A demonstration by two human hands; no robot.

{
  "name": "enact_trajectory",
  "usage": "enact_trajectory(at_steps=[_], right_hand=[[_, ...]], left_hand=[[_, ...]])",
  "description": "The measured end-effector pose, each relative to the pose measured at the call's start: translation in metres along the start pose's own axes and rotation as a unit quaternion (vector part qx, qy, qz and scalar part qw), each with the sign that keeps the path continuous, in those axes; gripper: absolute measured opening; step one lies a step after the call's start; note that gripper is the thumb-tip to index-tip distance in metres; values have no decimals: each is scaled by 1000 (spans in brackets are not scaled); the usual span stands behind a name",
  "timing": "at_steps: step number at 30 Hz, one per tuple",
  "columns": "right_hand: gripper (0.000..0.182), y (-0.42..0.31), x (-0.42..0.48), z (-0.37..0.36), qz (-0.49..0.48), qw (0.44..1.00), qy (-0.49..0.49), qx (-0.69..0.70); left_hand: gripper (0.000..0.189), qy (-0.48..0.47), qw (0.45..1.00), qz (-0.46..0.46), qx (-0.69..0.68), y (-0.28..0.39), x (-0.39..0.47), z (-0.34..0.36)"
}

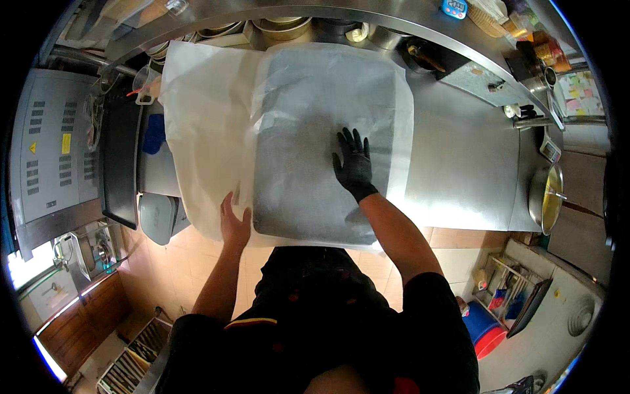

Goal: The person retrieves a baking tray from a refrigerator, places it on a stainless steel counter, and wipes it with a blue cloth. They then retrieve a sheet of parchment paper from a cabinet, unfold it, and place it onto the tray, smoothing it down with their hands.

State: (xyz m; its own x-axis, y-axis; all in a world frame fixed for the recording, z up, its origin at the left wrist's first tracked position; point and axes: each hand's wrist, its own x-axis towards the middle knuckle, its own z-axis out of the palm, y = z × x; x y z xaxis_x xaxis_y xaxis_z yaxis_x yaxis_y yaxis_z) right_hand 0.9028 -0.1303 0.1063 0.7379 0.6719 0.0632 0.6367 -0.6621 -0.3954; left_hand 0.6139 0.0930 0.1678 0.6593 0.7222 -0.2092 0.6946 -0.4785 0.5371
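A large translucent sheet, which looks like baking parchment (327, 93), lies over a dark rectangular tray or sheet on the steel worktop. Left of it a pale cream sheet of paper (211, 123) spreads out and hangs past the worktop's front edge. My right hand (355, 165), in a black glove, rests flat on the translucent sheet with its fingers apart. My bare left hand (235, 224) is at the front part of the cream paper, fingers apart and holding nothing; whether it touches the paper I cannot tell.
A black baking tray (119, 157) and a blue cloth (154, 134) are at the left. Metal bowls (282, 29) stand along the back under a steel shelf (315, 10). At the right end are a small scale (550, 149) and a steel bowl with yellow contents (545, 199).
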Motion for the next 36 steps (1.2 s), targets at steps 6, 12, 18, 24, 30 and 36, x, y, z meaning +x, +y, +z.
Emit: enact_trajectory(at_steps=[6,12,18,24,30,36], right_hand=[[59,-4,16,35,-20,998,-49,-19],[65,-8,19,41,-21,998,-62,-22],[65,-6,21,40,-30,997,-70,-26],[62,11,18,35,38,997,-60,-30],[61,42,28,33,121,991,26,-47],[58,14,97,43,-18,999,-15,26]], left_hand=[[62,-49,969,241,26,100,72,71],[59,-76,942,306,116,129,131,147],[60,-89,929,301,195,123,148,141],[66,-82,936,259,223,116,171,120],[70,-99,934,250,236,124,173,113],[71,-99,930,261,240,128,173,109]])
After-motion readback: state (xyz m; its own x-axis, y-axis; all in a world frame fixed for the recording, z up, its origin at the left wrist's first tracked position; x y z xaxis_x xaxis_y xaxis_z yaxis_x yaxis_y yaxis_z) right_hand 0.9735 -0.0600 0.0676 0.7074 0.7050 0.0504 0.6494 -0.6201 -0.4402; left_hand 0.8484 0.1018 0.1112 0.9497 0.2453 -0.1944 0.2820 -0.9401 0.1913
